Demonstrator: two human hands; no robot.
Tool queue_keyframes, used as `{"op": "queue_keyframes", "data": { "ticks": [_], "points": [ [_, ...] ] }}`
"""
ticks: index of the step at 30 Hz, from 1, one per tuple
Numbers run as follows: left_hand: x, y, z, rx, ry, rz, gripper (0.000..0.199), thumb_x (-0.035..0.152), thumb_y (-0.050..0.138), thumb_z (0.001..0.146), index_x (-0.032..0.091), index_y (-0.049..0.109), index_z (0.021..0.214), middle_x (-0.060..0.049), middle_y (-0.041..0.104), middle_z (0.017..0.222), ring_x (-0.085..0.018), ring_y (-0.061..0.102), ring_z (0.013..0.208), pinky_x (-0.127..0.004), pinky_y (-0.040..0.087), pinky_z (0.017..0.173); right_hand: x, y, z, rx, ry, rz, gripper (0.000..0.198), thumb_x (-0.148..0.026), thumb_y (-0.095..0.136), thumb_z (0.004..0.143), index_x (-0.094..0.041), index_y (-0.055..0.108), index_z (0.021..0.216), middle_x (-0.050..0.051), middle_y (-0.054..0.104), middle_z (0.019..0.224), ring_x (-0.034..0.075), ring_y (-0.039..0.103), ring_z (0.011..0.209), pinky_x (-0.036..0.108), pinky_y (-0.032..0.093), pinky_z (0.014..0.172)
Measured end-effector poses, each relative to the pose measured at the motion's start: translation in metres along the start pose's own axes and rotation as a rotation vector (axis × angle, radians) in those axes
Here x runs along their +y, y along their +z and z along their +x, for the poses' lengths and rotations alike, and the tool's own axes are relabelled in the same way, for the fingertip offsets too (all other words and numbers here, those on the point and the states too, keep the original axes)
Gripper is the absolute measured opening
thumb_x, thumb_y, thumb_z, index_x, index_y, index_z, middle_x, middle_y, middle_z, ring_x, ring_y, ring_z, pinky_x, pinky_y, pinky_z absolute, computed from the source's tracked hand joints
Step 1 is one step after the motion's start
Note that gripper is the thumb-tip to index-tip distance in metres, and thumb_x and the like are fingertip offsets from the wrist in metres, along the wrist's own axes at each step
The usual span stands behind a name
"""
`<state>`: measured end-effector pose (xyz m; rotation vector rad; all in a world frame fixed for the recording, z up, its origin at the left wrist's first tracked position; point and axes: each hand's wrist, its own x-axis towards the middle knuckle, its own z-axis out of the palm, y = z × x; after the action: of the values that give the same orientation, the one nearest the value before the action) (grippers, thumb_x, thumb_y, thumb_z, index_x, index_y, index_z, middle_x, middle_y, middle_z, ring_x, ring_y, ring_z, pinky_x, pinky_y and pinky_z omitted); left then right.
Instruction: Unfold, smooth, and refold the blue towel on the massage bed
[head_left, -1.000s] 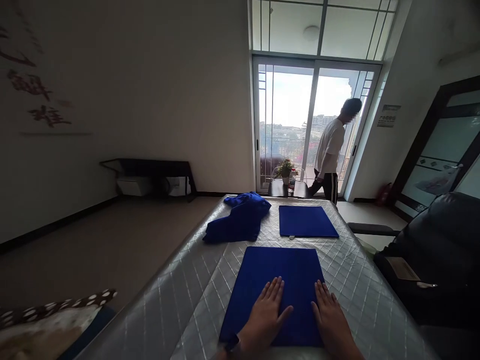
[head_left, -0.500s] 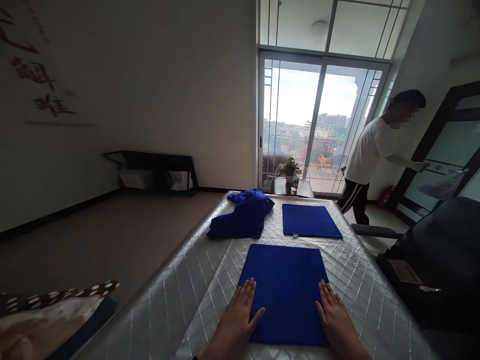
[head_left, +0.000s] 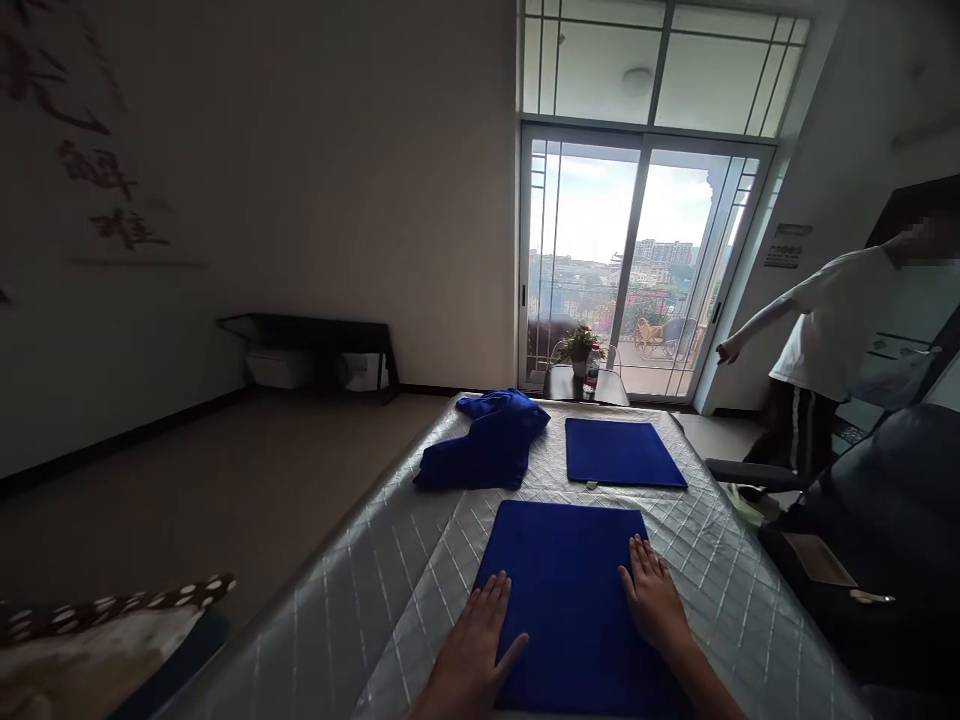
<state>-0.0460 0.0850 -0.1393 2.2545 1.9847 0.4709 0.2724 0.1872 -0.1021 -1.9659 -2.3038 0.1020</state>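
Note:
A flat blue square of folded cloth (head_left: 566, 600) lies in front of me on a quilted silver cover (head_left: 352, 590). On its left edge my left hand (head_left: 480, 630) rests flat, thumb spread inward. My right hand (head_left: 651, 590) lies flat on the upper right edge with its fingers stretched out. Neither hand grips anything. Farther back on the right is a second flat blue cloth (head_left: 624, 452) with a small white tag at its near edge. To its left, a crumpled blue cloth (head_left: 487, 440) sits in a loose heap.
Beyond the far edge stands a small dark table (head_left: 559, 385) with a potted plant (head_left: 580, 347) and a bottle (head_left: 592, 370). A dark chair (head_left: 885, 510) is close on the right. Another person (head_left: 832, 320) stands behind it. A spotted fabric item (head_left: 112, 610) lies lower left.
My right hand has slid up along the cloth's right edge and slightly inward. My left hand has barely moved. The other person has moved to the right. The view has tilted slightly upward.

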Motion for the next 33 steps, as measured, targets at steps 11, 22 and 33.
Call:
{"op": "queue_keyframes", "data": {
  "ticks": [11, 22, 33],
  "points": [
    [0.100, 0.003, 0.051, -0.015, 0.310, -0.024, 0.075, 0.063, 0.032, 0.103, 0.020, 0.021, 0.163, -0.010, 0.025, 0.168, -0.028, 0.027, 0.154, -0.048, 0.033, 0.125, 0.007, 0.017, 0.002, 0.042, 0.004, 0.052, 0.065, -0.038, 0.021, 0.103, -0.009, 0.027, 0.160, 0.011, 0.024, 0.169, 0.022, 0.018, 0.157, 0.044, 0.017, 0.128],
    [0.132, 0.041, 0.114, -0.032, 0.296, -0.036, 0.069, 0.055, 0.022, 0.106, 0.013, 0.028, 0.161, -0.012, 0.031, 0.167, -0.026, 0.025, 0.156, -0.047, 0.027, 0.127, 0.008, 0.014, 0.001, 0.023, -0.014, 0.045, 0.063, -0.034, 0.024, 0.101, -0.010, 0.030, 0.160, 0.009, 0.024, 0.169, 0.022, 0.017, 0.157, 0.044, 0.017, 0.128],
    [-0.022, 0.018, 0.107, 0.071, -0.104, 0.149, 0.078, 0.063, 0.019, 0.104, 0.008, 0.032, 0.159, -0.018, 0.030, 0.166, -0.029, 0.028, 0.154, -0.048, 0.029, 0.125, 0.011, 0.025, 0.004, 0.073, -0.005, 0.069, 0.064, -0.035, 0.021, 0.102, -0.010, 0.029, 0.160, 0.009, 0.023, 0.169, 0.021, 0.019, 0.157, 0.046, 0.017, 0.128]
  ]
}}
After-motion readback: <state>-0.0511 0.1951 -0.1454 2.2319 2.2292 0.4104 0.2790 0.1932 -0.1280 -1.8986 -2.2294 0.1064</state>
